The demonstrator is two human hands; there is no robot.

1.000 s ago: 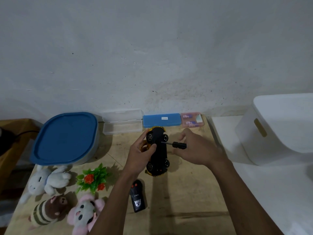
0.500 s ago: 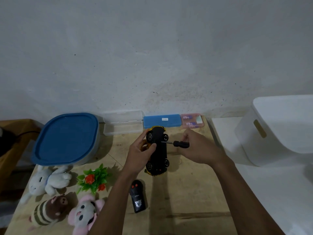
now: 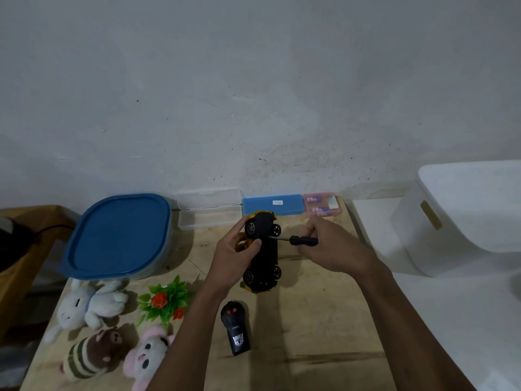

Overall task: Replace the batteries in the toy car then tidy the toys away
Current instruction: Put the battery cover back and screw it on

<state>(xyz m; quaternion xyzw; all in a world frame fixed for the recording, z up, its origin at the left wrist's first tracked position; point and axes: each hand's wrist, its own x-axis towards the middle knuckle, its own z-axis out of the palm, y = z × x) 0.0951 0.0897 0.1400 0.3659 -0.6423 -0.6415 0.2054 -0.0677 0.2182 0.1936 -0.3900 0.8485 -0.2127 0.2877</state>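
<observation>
We log: toy car (image 3: 265, 249), just in front of blue case (image 3: 270, 204), wheels turned rightward, still gripped by left hand (image 3: 234, 255). Right hand (image 3: 335, 249), before the case's right end, pinches screwdriver (image 3: 301, 240), tip against chassis; its grip seems slightly shifted along the handle.

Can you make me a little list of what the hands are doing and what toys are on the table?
left hand: grips the toy car, underside showing
right hand: holds the screwdriver, tip against the car's underside
remote: lies on the table, on the near side of the car
soft toys: white bunny, striped brown toy, pink toy, front left
plant: green with red flowers, beside the bunny
by the wall: blue-lidded tub, clear case, blue case, pink box
</observation>
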